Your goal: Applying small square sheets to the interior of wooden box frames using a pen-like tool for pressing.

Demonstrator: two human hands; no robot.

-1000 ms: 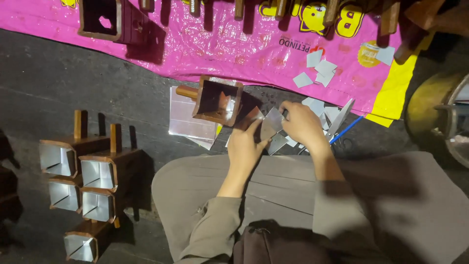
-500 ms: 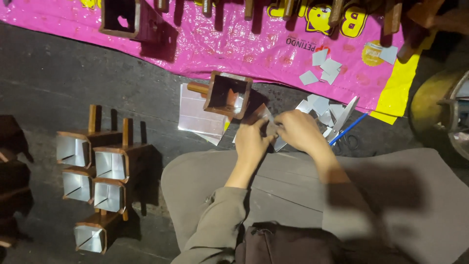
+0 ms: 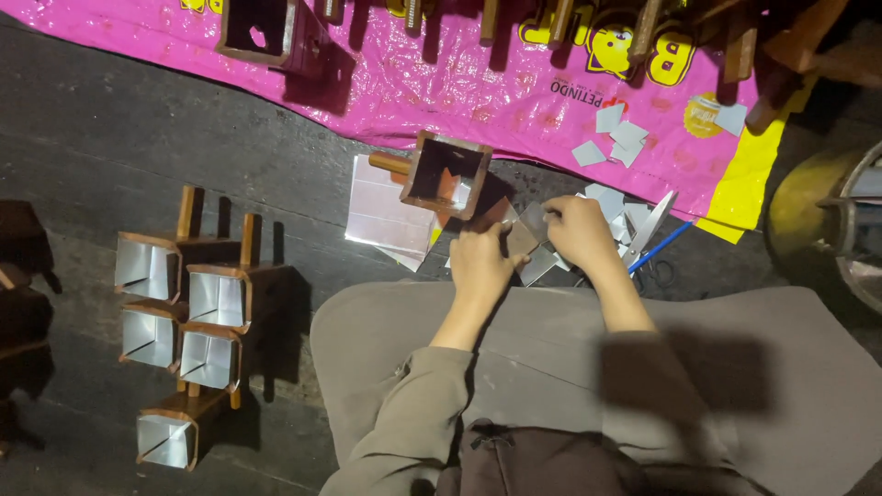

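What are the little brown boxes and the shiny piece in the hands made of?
The brown boxes look like wood: flat brown walls with stick handles, and a shiny silver lining, perhaps foil or thin metal sheet. The small piece between the left hand and right hand looks like the same thin, grey, reflective sheet.

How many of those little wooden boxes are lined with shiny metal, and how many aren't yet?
Lined wooden boxes, grouped at left: 5
Unlined box by the left hand: 1
Unlined box on the pink sheet: 1
Total: 7 clearly visible boxes
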